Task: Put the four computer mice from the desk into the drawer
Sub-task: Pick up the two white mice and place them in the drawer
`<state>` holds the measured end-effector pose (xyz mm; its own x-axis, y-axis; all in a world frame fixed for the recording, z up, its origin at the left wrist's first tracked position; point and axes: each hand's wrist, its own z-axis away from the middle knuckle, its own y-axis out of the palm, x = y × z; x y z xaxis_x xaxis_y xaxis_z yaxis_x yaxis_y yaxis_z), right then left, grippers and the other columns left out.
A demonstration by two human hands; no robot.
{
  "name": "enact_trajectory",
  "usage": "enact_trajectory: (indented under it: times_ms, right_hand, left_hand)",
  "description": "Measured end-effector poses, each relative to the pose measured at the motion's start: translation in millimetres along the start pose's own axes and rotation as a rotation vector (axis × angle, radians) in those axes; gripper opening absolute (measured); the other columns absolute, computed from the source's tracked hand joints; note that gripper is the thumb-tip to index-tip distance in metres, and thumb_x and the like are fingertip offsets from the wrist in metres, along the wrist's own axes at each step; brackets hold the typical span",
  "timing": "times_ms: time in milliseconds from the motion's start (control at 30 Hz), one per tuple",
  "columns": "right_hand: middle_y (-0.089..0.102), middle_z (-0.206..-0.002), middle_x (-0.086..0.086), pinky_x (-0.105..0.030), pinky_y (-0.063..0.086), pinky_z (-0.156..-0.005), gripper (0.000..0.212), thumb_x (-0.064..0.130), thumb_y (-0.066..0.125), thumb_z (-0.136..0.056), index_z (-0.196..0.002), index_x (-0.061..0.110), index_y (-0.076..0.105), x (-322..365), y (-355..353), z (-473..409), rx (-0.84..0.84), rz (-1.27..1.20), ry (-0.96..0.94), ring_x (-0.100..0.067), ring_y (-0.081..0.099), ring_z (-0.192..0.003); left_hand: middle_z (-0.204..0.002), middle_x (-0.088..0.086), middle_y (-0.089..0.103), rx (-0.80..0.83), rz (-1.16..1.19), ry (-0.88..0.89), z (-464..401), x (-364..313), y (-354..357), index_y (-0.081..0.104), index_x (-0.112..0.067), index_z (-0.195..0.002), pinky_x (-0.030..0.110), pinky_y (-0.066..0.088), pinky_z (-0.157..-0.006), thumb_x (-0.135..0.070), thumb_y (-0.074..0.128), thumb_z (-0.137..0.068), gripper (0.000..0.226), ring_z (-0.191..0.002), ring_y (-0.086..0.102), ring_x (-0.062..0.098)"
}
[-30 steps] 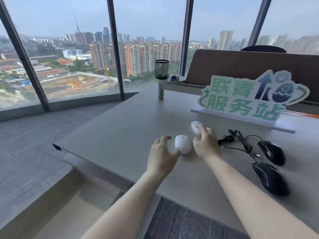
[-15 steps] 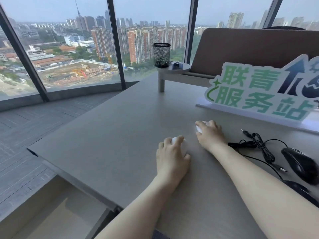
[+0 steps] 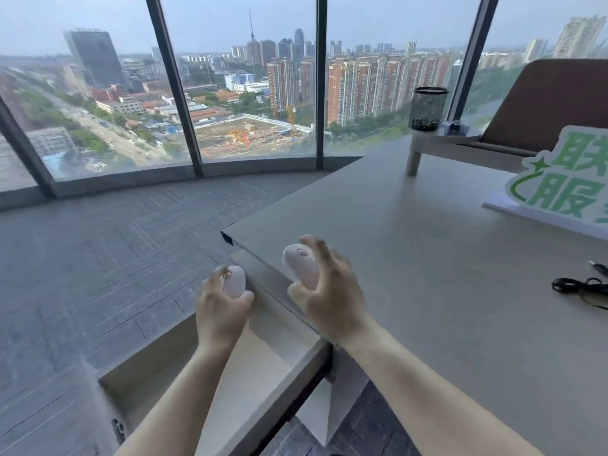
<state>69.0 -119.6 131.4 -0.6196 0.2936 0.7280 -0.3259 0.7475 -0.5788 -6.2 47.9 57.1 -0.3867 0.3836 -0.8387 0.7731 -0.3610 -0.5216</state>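
My left hand (image 3: pixel 221 307) grips a white mouse (image 3: pixel 235 282) and holds it off the desk's left edge, above the open drawer (image 3: pixel 158 352). Another white mouse (image 3: pixel 301 265) sits in my right hand (image 3: pixel 329 297), lifted just over the desk's left edge. The drawer is pulled out below the desktop, pale inside, with nothing visible in it. The two black mice are out of frame; only their black cable (image 3: pixel 579 287) shows at the right edge.
The grey desk (image 3: pixel 427 258) runs to the right. A green-and-white sign (image 3: pixel 559 189) stands at the far right, with a black mesh pen cup (image 3: pixel 427 108) on a small riser behind. Grey floor and tall windows lie to the left.
Both hands closed on the white mice, lifted them off the desk and carried them left toward the drawer. My view swung left, so the black mice left the frame.
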Motion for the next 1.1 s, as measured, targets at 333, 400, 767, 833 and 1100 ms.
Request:
enact_trajectory:
  times_ms: [333, 400, 767, 833, 1100]
  right_hand:
    - [0.046, -0.131, -0.013, -0.037, 0.040, -0.096, 0.063, 0.014, 0.049, -0.079, -0.139, 0.023, 0.032, -61, 168, 10, 0.434, 0.294, 0.364, -0.034, 0.040, -0.120]
    - [0.045, -0.129, -0.014, -0.038, 0.042, -0.090, 0.061, 0.012, 0.048, -0.079, -0.137, 0.023, 0.032, -74, 179, 3, 0.490, 0.392, 0.373, -0.034, 0.041, -0.117]
    - [0.038, -0.142, -0.017, -0.042, 0.043, -0.096, 0.068, 0.019, 0.062, -0.088, -0.144, 0.023, 0.025, -110, 209, 1, 0.705, 0.621, 0.389, -0.036, 0.040, -0.127]
    - [0.038, -0.142, -0.017, -0.042, 0.045, -0.090, 0.063, 0.023, 0.058, -0.091, -0.145, 0.023, 0.024, -103, 202, 2, 0.666, 0.592, 0.373, -0.036, 0.041, -0.126]
    - [0.059, -0.118, -0.011, -0.040, 0.051, -0.079, 0.033, 0.017, 0.045, -0.092, -0.124, 0.013, 0.053, -21, 87, 5, 0.168, 0.324, 0.078, -0.035, 0.061, -0.101]
  left_hand:
    - [-0.122, 0.009, 0.049, 0.357, -0.327, -0.293, -16, 130, 15, 0.043, -0.026, -0.133, 0.030, 0.040, -0.077, -0.026, 0.060, -0.073, 0.063, -0.106, 0.057, 0.030]
    - [-0.114, 0.007, 0.048, 0.359, -0.359, -0.279, -22, 139, 28, 0.048, -0.027, -0.122, 0.032, 0.043, -0.075, -0.032, 0.057, -0.076, 0.047, -0.099, 0.058, 0.030]
    - [-0.122, 0.014, 0.055, 0.308, -0.511, -0.177, -28, 163, 61, 0.052, -0.021, -0.126, 0.039, 0.042, -0.092, -0.042, 0.060, -0.080, 0.051, -0.113, 0.047, 0.037]
    - [-0.126, 0.016, 0.054, 0.245, -0.449, -0.163, -27, 153, 54, 0.054, -0.016, -0.127, 0.040, 0.040, -0.093, -0.036, 0.056, -0.085, 0.047, -0.113, 0.046, 0.039]
    - [-0.108, 0.008, 0.066, 0.032, -0.002, 0.198, -12, 34, 34, 0.067, -0.011, -0.111, 0.034, 0.047, -0.085, -0.014, 0.053, -0.091, 0.024, -0.098, 0.062, 0.026]
